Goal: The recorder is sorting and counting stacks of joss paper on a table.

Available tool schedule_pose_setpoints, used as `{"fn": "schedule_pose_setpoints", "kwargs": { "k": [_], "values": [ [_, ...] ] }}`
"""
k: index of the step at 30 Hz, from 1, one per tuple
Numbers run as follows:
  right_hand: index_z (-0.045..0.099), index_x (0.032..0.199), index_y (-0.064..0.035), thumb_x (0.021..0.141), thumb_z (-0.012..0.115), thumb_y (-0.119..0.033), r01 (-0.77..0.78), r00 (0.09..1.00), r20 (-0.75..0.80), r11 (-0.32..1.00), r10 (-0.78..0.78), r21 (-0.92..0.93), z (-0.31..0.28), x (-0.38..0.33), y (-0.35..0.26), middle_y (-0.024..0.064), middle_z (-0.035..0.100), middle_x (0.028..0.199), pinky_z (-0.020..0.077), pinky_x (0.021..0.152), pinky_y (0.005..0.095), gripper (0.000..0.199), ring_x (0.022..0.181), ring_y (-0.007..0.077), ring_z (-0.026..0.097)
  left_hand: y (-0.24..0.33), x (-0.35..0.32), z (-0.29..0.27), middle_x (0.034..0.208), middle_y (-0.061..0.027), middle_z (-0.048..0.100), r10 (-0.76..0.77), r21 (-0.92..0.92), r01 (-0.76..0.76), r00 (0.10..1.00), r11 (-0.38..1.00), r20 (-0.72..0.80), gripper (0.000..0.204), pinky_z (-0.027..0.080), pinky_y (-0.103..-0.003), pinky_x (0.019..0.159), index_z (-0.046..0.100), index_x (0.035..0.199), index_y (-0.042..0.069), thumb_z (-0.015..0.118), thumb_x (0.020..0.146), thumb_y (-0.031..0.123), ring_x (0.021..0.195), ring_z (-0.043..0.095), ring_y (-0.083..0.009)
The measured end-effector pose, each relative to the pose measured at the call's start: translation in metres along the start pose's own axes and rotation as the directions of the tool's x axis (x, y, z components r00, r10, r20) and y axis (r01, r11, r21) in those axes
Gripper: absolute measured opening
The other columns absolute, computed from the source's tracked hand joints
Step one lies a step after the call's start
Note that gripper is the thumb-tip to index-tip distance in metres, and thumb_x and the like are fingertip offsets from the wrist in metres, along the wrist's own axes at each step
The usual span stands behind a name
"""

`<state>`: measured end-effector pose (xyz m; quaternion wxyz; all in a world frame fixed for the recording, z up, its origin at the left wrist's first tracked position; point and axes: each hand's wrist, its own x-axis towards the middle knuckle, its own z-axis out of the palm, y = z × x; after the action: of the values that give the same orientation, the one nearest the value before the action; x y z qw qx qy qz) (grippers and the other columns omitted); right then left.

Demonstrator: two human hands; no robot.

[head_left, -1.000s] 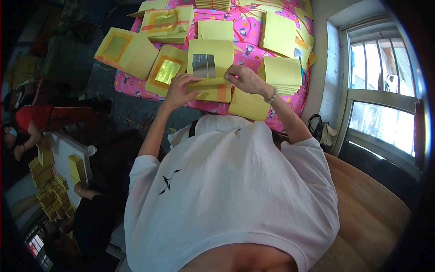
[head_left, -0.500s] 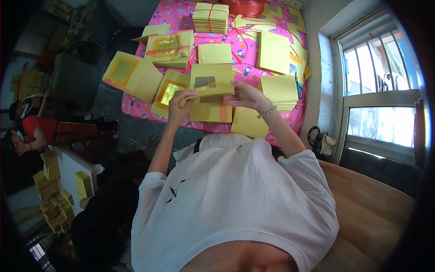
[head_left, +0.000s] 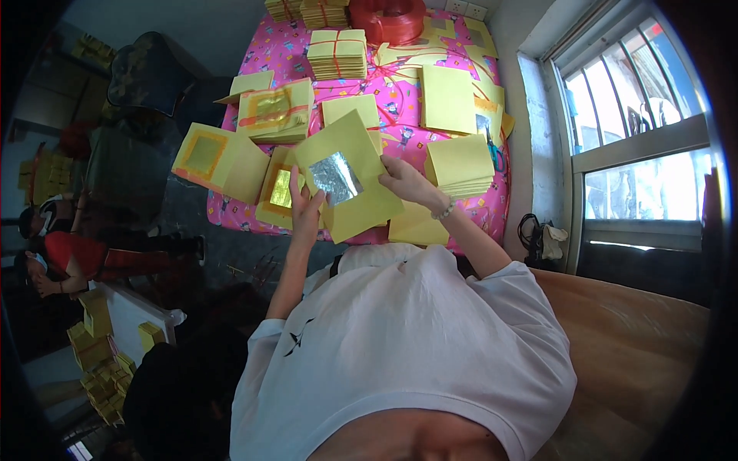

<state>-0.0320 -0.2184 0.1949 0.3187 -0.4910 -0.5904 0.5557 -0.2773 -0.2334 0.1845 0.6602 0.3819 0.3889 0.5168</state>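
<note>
Between my hands is a tilted sheet of yellow joss paper [head_left: 361,213] with a silver foil square in its middle; whether it is one sheet or several I cannot tell. My right hand [head_left: 409,183], with a bead bracelet at the wrist, pinches its right edge. At its left edge, my left hand [head_left: 306,209] grips it with fingers pointing up. Partly covered by the left hand lies a gold-foil sheet [head_left: 277,215] with an orange border. Another bordered sheet [head_left: 201,157] hangs over the table's left edge. A plain yellow stack [head_left: 461,163] lies right of my right hand.
A pink patterned cloth [head_left: 400,157] covers the table. Farther back are a stack tied with red string [head_left: 337,55] and a roll of red plastic strip [head_left: 387,21]. Blue-handled scissors [head_left: 496,156] lie at the right edge. Other people, one in red [head_left: 73,253], are at the left.
The joss paper has been lifted and turned, so its silver square now faces up at a slant. My hands moved lower and the right hand closed on its edge. The whole view shifted slightly.
</note>
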Motion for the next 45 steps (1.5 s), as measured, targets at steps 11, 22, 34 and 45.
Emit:
{"fn": "schedule_pose_setpoints", "kwargs": {
  "k": [11,22,34,45],
  "values": [
    [0.03,0.135,0.0024,0.073,0.068,-0.013,0.254,0.927,-0.186,0.91,-0.325,-0.328,0.05,-0.035,-0.049,0.0246,0.041,0.124,0.042,0.094,0.0401,0.075,0.113,0.0386,0.047,0.004,0.001,0.055,0.104,-0.0073,0.062,0.156,0.367,-0.126,0.986,0.922,-0.053,0.028,0.041,-0.027,0.088,0.063,0.104,0.002,0.067,0.081,0.018,0.101,0.054,-0.014],
    [0.02,0.139,0.0025,0.069,0.07,-0.01,0.257,0.899,-0.272,0.915,-0.344,-0.311,0.066,-0.048,-0.062,0.0259,0.033,0.131,0.0371,0.1,0.0419,0.087,0.121,0.0411,0.038,0.01,-0.007,0.06,0.08,-0.0019,0.062,0.074,0.432,-0.026,0.993,0.901,-0.095,0.02,0.042,-0.023,0.069,0.067,0.082,0.002,0.07,0.08,0.021,0.076,0.054,-0.0078],
    [0.033,0.138,-0.003,0.091,0.051,-0.011,0.235,0.929,-0.295,0.972,-0.225,-0.001,0.062,-0.046,-0.055,0.0188,0.039,0.131,0.0434,0.091,0.0344,0.051,0.117,0.0311,0.046,0.028,-0.01,0.07,0.088,-0.0023,0.065,-0.058,0.192,0.078,0.992,0.978,-0.11,0.021,0.044,-0.021,0.073,0.067,0.094,0.001,0.064,0.087,0.02,0.08,0.056,-0.0069],
    [0.03,0.141,-0.0085,0.095,0.047,-0.012,0.255,0.939,-0.281,0.95,-0.198,0.181,0.062,-0.043,-0.049,0.0125,0.041,0.126,0.0436,0.091,0.0302,0.049,0.112,0.0181,0.046,0.026,-0.011,0.072,0.084,-0.0016,0.065,-0.092,0.2,0.118,0.987,0.973,-0.134,0.024,0.043,-0.023,0.075,0.07,0.09,0.002,0.069,0.083,0.025,0.08,0.056,-0.008]
  ]
}}
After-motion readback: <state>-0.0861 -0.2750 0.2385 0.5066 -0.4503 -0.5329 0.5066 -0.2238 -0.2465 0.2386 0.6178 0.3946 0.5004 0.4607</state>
